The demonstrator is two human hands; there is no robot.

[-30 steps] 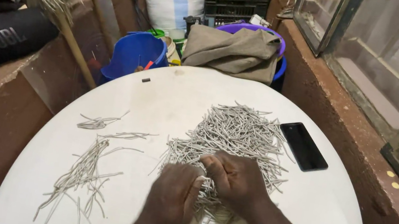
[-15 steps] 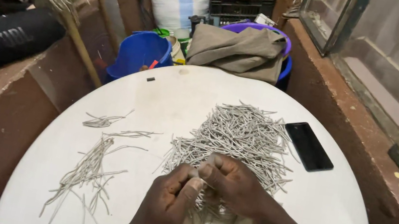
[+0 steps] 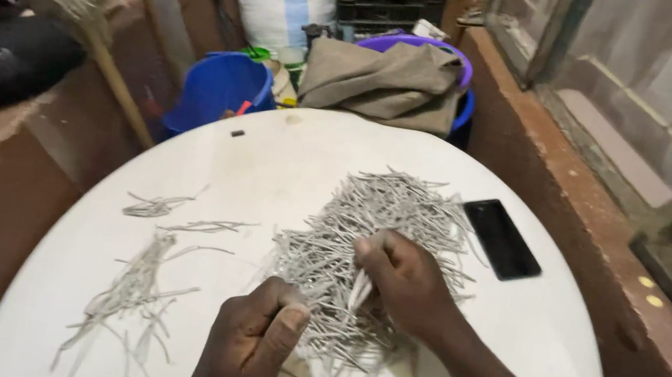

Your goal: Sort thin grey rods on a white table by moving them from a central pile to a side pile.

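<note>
My right hand [image 3: 404, 282] rests on the pile of grey strips [image 3: 371, 250].
Its fingers [image 3: 368, 259] are pinched on some strips that point toward me; my left hand [image 3: 249, 343], curled closed, waits just beside, on the near edge of the white counter [image 3: 268, 158].

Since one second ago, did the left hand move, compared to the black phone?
Yes. The left hand has drawn back toward the person and down-left, away from the black phone and the right hand.
</note>
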